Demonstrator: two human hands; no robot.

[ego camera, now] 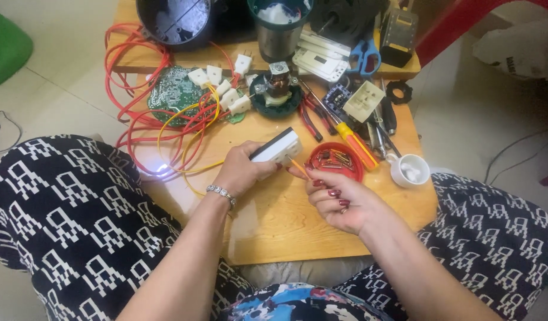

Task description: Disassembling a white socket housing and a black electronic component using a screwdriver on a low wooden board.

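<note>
Between the two hands, just above the middle of the wooden worktop (274, 220), sits a small white rectangular block with a dark top face (278, 146). Left hand (245, 169) has its grip clamped round the near end of the white block, thumb and fingers wrapped about it, a beaded bracelet (221, 194) on the wrist. Right hand (339, 199) has its grip pinched together on a thin orange wire (298, 167), whose far tip touches the underside of the block.

Just right of the grip lies a shallow red dish (352, 169) with small metal parts in it, and beside that a little white cup (409, 170). A yellow-and-red screwdriver (352, 141) rests along the dish's far edge, with red-handled pliers (310, 119) close by.

Beyond the block stands a dark green round base carrying a small motor (277, 89). Left of it lie several white plug connectors (226, 89) over a green circuit board (174, 89), with a tangle of red and yellow wires (161, 125) spreading toward the worktop's left edge, where a small light glows (161, 170).

Farther back are blue-handled scissors (364, 56), a cream square part (363, 101) and a steel cup (278, 35). Black-and-white patterned trousers (72, 220) frame the near side.
</note>
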